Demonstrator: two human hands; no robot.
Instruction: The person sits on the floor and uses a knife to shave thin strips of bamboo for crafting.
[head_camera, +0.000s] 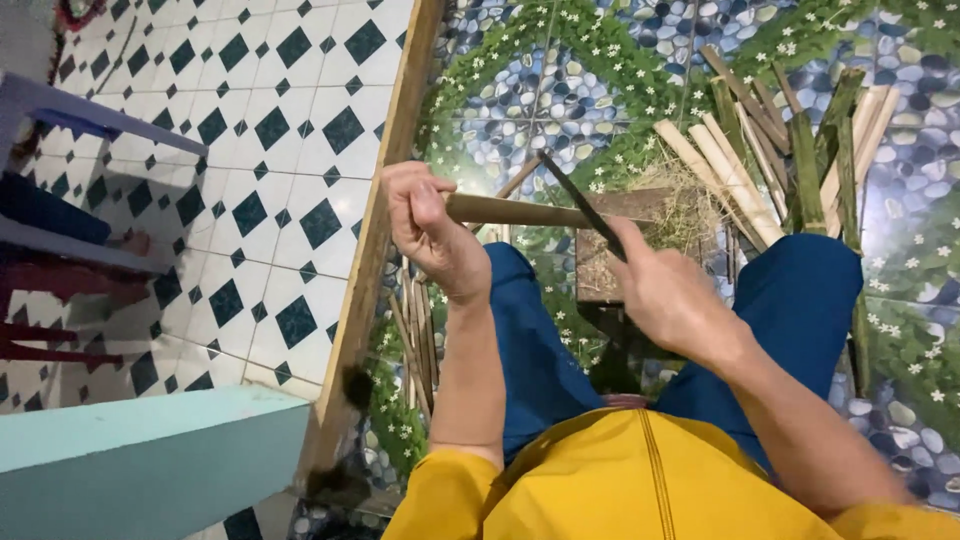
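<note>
My left hand (425, 235) grips one end of a tan bamboo stick (520, 211), holding it level above my knees. My right hand (665, 290) holds a dark knife (582, 203) whose blade slants up and left across the stick. Below the stick stands a small wooden block (600, 262) covered in pale shavings. Blue trousers (800, 290) cover my knees on either side of it, and the yellow sleeves of my shirt show at the bottom.
A pile of split bamboo strips (770, 150), green and pale, lies at the upper right on pebble-and-flower patterned tiles. Thin slats (418, 330) lie by my left leg. A long wooden plank (375, 230) separates white diamond tiles. Plastic stools (50, 200) stand left; a pale blue ledge (150, 460) lower left.
</note>
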